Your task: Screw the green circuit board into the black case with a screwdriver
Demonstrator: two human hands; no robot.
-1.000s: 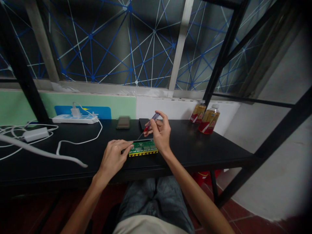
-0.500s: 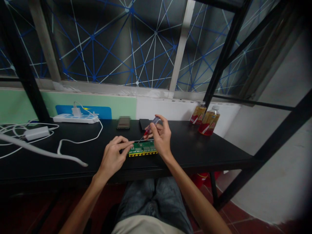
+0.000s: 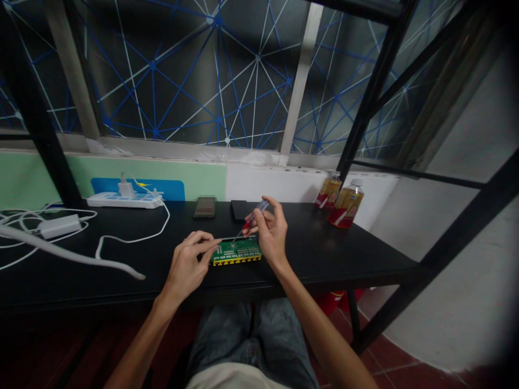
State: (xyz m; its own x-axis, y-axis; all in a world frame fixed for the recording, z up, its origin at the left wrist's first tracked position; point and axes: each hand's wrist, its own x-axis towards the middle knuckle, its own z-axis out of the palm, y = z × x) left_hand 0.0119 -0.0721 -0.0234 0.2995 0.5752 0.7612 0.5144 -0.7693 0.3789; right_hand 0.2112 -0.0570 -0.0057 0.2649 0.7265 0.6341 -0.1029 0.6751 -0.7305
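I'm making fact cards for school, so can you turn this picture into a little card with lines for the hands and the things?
Left hand: fingers at the left end of the green circuit board
Right hand: holds a screwdriver, slanting down toward the board
Board edge: yellow, on the person's side
Table: black
Bottles: two, at the right

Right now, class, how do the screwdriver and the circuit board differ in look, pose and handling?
Look: the screwdriver has a clear handle, a red part and a thin shaft; the circuit board is green with yellow along its near edge.
Pose: the screwdriver slants downward; the circuit board lies roughly level.
Handling: the right hand grips the screwdriver; the left hand is at the circuit board's left end.
Shared: each has a hand at it.
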